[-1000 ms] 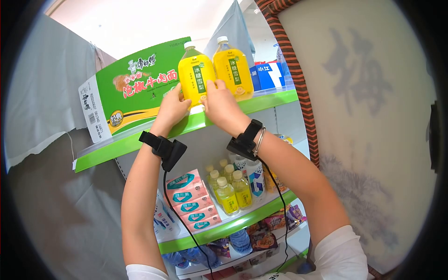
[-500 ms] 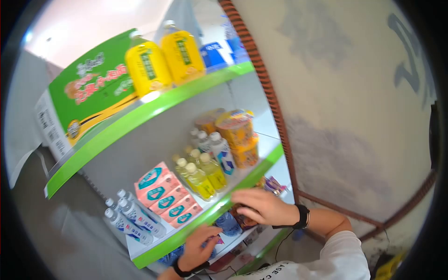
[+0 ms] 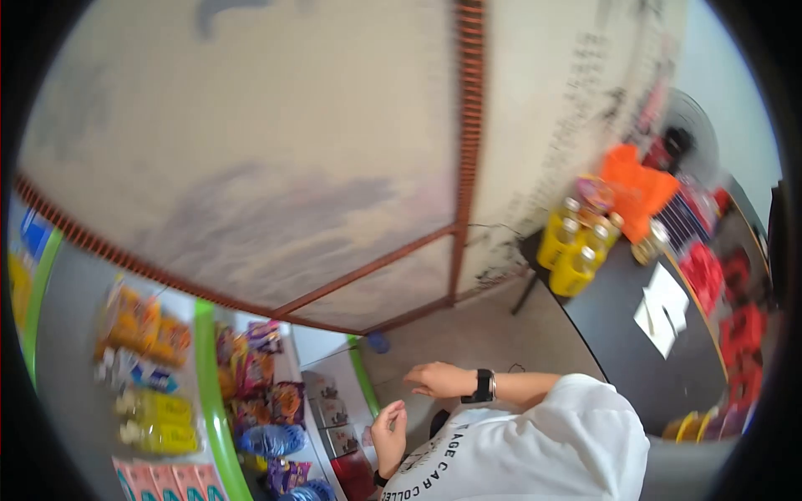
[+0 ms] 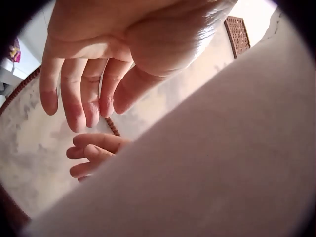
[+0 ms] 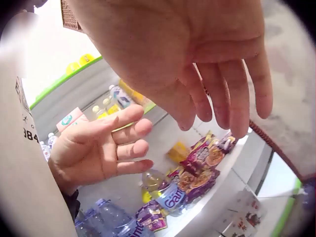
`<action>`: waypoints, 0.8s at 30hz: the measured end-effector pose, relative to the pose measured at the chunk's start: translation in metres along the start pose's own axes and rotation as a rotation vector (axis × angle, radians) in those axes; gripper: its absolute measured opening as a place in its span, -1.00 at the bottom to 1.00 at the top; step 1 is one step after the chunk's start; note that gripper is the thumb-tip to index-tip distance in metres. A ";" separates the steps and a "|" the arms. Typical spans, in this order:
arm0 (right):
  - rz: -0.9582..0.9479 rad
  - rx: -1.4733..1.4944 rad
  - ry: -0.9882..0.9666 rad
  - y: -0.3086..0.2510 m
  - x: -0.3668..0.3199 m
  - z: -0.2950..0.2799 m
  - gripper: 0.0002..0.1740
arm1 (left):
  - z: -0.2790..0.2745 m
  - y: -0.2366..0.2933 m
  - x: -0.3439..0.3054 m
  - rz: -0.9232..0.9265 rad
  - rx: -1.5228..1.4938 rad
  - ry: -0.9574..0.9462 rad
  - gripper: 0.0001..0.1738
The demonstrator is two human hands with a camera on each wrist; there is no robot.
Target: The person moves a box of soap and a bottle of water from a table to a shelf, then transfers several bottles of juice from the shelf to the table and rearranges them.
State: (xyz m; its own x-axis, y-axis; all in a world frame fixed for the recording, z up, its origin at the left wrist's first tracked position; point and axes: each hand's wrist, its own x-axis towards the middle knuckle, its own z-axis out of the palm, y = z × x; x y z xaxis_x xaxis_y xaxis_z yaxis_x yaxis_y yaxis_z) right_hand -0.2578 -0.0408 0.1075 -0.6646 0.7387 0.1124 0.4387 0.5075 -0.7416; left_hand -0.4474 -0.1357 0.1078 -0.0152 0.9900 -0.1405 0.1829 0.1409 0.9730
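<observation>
Both hands are empty and held in front of the white shirt. In the head view the left hand (image 3: 389, 436) is low near the shelf's lower tiers, and the right hand (image 3: 443, 380) is a little above and to its right. The left wrist view has the left hand (image 4: 113, 59) across the top, fingers relaxed, with part of the right hand (image 4: 96, 150) below. In the right wrist view the right hand (image 5: 197, 64) hangs at the top with loose fingers, and the left hand (image 5: 98, 150) is palm-up at the left. The hands do not touch.
Shelves with yellow-green bottles (image 3: 159, 422), snack packets (image 3: 288, 402) and pink boxes (image 3: 163, 480) stand at the left. A framed screen (image 3: 334, 167) rises ahead. At the right, a dark table (image 3: 614, 334) bears yellow bottles (image 3: 572, 271), an orange bag (image 3: 635, 188) and white paper (image 3: 662, 311).
Both hands have left the large yellow bottle on the top shelf and dropped to the body. The head view has swung right, from the shelves to the screen and dark table.
</observation>
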 end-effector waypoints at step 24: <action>1.012 0.062 0.603 0.193 -0.301 -0.159 -0.57 | 0.329 0.007 0.155 0.066 0.159 -0.721 -0.66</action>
State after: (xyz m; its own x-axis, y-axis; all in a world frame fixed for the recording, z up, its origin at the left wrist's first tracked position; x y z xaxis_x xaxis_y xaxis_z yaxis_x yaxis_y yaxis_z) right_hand 0.1229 -0.0949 0.0354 0.3694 0.8912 -0.2634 0.5608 -0.4398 -0.7015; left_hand -0.1254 0.0147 0.0326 0.6399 0.7359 -0.2212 0.3023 0.0235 0.9529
